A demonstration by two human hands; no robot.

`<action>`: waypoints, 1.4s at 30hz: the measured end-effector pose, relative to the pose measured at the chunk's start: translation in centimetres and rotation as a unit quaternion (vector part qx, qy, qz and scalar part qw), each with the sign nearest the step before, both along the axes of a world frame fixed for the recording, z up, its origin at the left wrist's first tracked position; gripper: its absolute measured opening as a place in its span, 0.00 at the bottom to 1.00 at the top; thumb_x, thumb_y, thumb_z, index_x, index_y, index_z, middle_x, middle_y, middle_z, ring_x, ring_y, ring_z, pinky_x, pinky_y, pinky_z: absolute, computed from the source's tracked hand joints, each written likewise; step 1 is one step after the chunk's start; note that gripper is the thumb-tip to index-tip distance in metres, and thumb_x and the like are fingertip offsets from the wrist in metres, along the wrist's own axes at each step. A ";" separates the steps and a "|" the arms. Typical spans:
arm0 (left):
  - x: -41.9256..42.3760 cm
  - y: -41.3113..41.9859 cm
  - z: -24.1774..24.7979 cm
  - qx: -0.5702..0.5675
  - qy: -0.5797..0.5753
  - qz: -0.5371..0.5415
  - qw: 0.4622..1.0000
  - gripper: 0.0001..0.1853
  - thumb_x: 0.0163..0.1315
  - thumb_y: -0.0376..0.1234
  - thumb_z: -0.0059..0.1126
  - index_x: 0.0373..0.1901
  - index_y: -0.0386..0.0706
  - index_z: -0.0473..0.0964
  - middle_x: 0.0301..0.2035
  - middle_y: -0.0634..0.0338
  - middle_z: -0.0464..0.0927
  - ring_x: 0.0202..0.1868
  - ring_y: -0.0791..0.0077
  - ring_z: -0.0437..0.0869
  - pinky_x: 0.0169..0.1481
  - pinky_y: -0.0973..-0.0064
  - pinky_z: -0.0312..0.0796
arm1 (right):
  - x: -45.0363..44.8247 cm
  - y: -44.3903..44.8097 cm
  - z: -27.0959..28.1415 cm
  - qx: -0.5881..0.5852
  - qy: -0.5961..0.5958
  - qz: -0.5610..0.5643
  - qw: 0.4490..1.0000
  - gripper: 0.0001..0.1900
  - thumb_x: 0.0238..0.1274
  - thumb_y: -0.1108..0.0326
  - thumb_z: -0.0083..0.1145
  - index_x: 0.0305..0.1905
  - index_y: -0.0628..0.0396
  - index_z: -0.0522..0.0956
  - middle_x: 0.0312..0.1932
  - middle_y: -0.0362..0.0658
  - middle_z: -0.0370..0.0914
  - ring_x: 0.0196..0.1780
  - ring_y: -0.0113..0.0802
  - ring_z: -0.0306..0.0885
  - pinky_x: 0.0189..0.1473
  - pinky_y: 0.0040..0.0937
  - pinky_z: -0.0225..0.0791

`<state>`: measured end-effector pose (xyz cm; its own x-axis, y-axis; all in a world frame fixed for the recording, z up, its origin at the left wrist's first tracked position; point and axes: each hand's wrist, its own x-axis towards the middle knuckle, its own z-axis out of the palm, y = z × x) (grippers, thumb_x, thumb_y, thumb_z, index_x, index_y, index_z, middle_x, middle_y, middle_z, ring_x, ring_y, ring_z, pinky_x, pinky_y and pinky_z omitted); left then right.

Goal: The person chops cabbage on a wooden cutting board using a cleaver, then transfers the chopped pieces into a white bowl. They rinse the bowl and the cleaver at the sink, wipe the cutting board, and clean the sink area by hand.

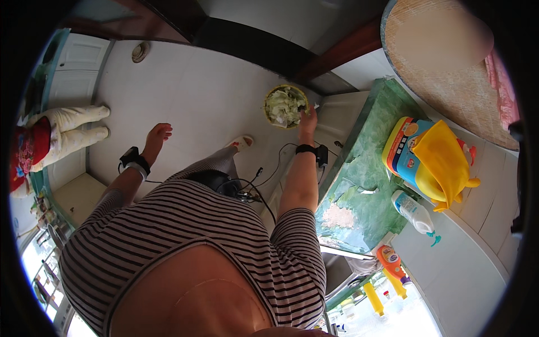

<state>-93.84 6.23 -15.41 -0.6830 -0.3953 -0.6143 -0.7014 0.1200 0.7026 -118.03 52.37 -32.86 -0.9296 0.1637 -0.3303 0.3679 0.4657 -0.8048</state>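
Note:
On the floor stands a round yellow-rimmed basket [267,111] filled with pale green leafy scraps [283,105], which look like cabbage leaves. My right hand [308,120] is at the basket's right rim; something small and dark shows by its fingertips, and whether the fingers grip it or the rim cannot be told. My left hand [158,134] hangs over the floor to the left, fingers loosely curled and apart, holding nothing. Both wrists wear dark strapped devices with cables.
A green marbled counter [366,189] at the right bears a large jug [404,147] with yellow gloves [442,160] on it, and a white pump bottle [412,210]. Another person [63,126] stands at the left by white cabinets. Cables [276,168] hang near my right arm.

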 end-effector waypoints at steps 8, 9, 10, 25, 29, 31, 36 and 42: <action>0.4 1.2 -0.8 0.028 -0.024 0.039 0.999 0.13 0.70 0.36 0.42 0.50 0.41 0.73 0.43 0.59 0.80 0.44 0.73 0.81 0.49 0.75 0.71 | 0.0 1.8 0.9 0.066 0.005 0.099 0.993 0.20 0.71 0.65 0.47 0.64 0.53 0.69 0.57 0.53 0.72 0.56 0.49 0.72 0.46 0.44 0.70; 0.1 1.6 -0.9 0.032 -0.020 0.036 0.999 0.14 0.70 0.36 0.42 0.50 0.41 0.74 0.43 0.59 0.80 0.44 0.73 0.81 0.49 0.75 0.71 | 0.1 1.5 1.7 0.086 -0.011 0.096 0.992 0.19 0.72 0.64 0.46 0.64 0.52 0.70 0.53 0.53 0.76 0.53 0.46 0.75 0.41 0.41 0.69; -0.3 2.0 -0.9 0.041 -0.019 0.027 0.999 0.14 0.70 0.36 0.42 0.50 0.41 0.74 0.43 0.59 0.80 0.44 0.73 0.81 0.49 0.75 0.71 | 0.1 1.4 2.4 0.079 -0.016 0.094 0.992 0.19 0.71 0.64 0.47 0.64 0.52 0.70 0.54 0.53 0.75 0.52 0.46 0.75 0.40 0.41 0.70; -9.0 7.1 -1.4 0.113 -0.001 -0.078 0.990 0.15 0.69 0.34 0.44 0.53 0.38 0.70 0.45 0.55 0.79 0.45 0.70 0.80 0.52 0.73 0.71 | 6.5 0.8 17.9 -0.381 0.154 -0.233 0.881 0.10 0.68 0.68 0.54 0.45 0.63 0.79 0.34 0.43 0.82 0.34 0.28 0.80 0.38 0.25 0.73; -13.4 13.8 -1.5 0.143 0.042 -0.222 0.964 0.14 0.71 0.33 0.41 0.54 0.38 0.70 0.47 0.54 0.78 0.47 0.70 0.79 0.54 0.75 0.70 | 15.8 7.1 27.9 -0.388 0.212 -0.311 0.841 0.10 0.69 0.69 0.52 0.48 0.61 0.78 0.37 0.46 0.82 0.36 0.30 0.81 0.38 0.25 0.74; -15.2 18.2 -1.2 0.164 0.086 -0.298 0.936 0.13 0.72 0.32 0.40 0.53 0.38 0.71 0.47 0.55 0.78 0.48 0.71 0.79 0.53 0.77 0.70 | 23.2 11.1 31.7 -0.348 0.255 -0.350 0.832 0.10 0.69 0.69 0.51 0.49 0.62 0.77 0.38 0.46 0.82 0.37 0.30 0.81 0.39 0.25 0.74; -15.2 31.7 0.0 0.145 0.160 -0.408 0.887 0.12 0.72 0.31 0.41 0.49 0.39 0.74 0.46 0.60 0.79 0.48 0.74 0.79 0.53 0.77 0.70 | 44.8 20.7 34.4 -0.111 0.216 -0.539 0.807 0.10 0.69 0.74 0.47 0.50 0.63 0.76 0.39 0.46 0.81 0.36 0.27 0.80 0.38 0.23 0.73; -6.5 47.1 3.1 0.005 0.484 -0.543 0.686 0.13 0.58 0.21 0.45 0.42 0.39 0.76 0.48 0.51 0.75 0.52 0.55 0.76 0.57 0.68 0.68 | 61.3 30.4 24.1 0.109 -0.063 -0.552 0.824 0.11 0.66 0.71 0.48 0.46 0.63 0.79 0.34 0.43 0.80 0.31 0.28 0.79 0.35 0.25 0.73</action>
<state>-100.39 53.28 -12.32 -0.6618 0.6699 0.3367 0.5942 0.1948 0.7804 -56.73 82.73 -8.76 -0.1349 0.9550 -0.2642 0.7385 -0.0808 -0.6693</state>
